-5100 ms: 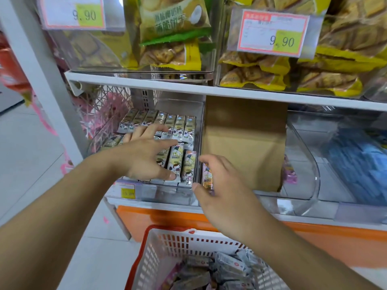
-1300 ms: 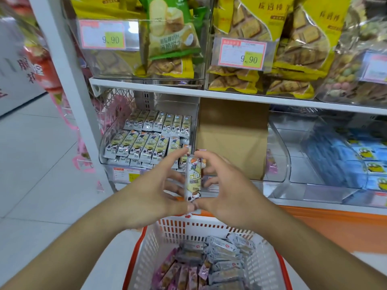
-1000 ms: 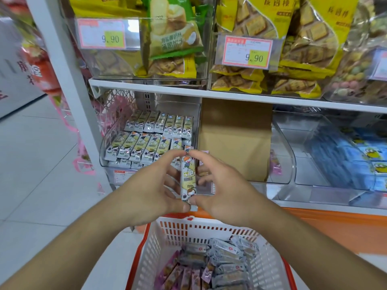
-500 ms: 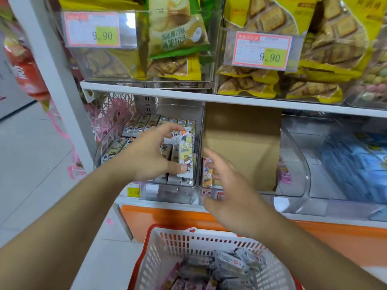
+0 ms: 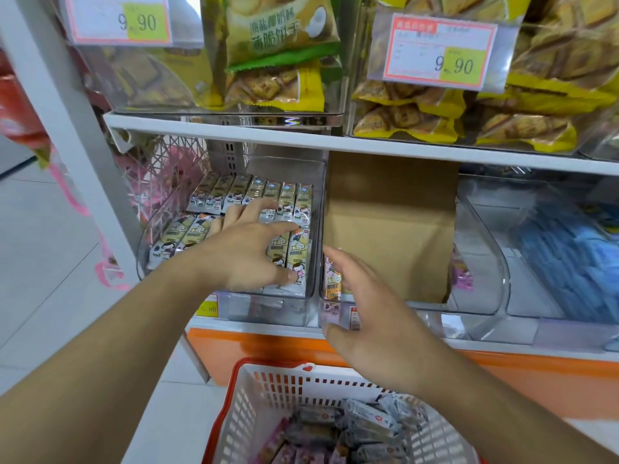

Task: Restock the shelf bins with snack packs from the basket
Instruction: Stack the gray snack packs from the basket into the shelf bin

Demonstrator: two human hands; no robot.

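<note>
Left hand (image 5: pixel 248 252) pinches the snack pack (image 5: pixel 296 259) lengthwise, long axis running away from the wrist, at the clear bin's (image 5: pixel 315 306) right end. Right hand (image 5: pixel 365 313) hovers nearby, fingers relaxed, apparently empty. Basket (image 5: pixel 268 383) lies below both.

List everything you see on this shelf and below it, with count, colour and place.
snack packs: two rows, yellow-white, left clear bin
cardboard box: one, brown, middle bin
blue packs: many, right bin
biscuit bags: several, yellow, upper shelf
price tags: two, red-edged, upper bins
basket: one, white with red rim, below, holding wrapped packs
left hand: on the front-row packs
right hand: open, before the middle bin
</note>
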